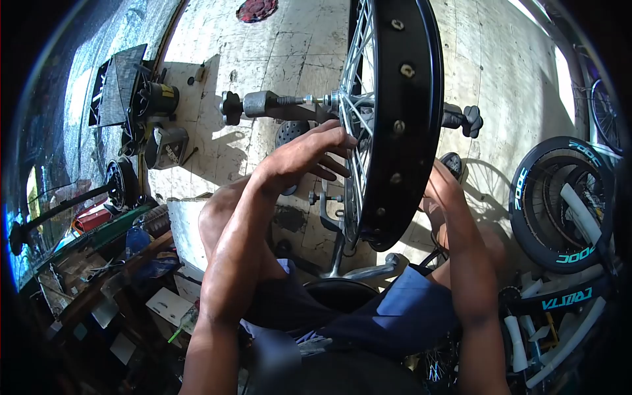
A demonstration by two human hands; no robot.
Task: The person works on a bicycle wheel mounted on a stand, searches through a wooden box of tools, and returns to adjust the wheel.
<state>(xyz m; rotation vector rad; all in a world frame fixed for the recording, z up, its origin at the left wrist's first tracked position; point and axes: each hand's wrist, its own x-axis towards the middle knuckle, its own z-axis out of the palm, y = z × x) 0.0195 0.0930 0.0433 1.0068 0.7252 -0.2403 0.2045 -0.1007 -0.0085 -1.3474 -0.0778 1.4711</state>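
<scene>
A black bicycle rim with several holes along its band stands upright in a metal truing stand. Silver spokes run from the hub on its left side. My left hand is at the spokes on the left, fingers bent and spread, the fingertips beside or touching them; nothing shows in its grasp. On the right of the rim, my right hand is mostly hidden behind the rim, so its fingers and anything in them cannot be made out.
Tires and wheels lean in a pile at the right. At the left stand a dark container, a grey can and a cluttered workbench. A red round mat lies on the tiled floor.
</scene>
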